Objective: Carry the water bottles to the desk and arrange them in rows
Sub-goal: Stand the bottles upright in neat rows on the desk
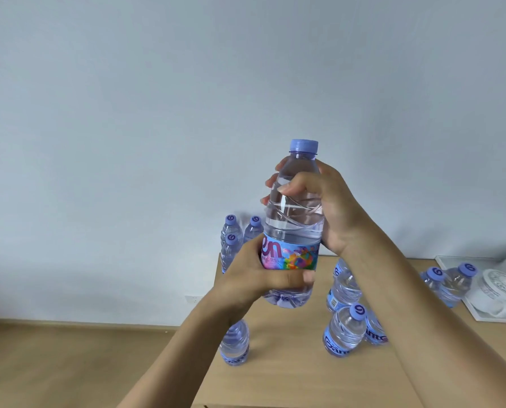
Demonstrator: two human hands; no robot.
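I hold one clear water bottle [294, 219] with a purple cap and a colourful label upright in the air above the wooden desk [290, 375]. My left hand [263, 278] grips its lower part, over the label and base. My right hand [328, 207] grips its upper body, just under the neck. Several more bottles stand on the desk: a group at the far left corner [231, 240], one near the left edge [234, 344] partly hidden by my left forearm, some in the middle [344, 331], and a pair further right [451, 285].
A white tray [481, 313] with white porcelain ware sits at the desk's right end, against the pale wall. Wooden floor [69, 363] lies left of the desk, with a wall socket [193, 299] low on the wall.
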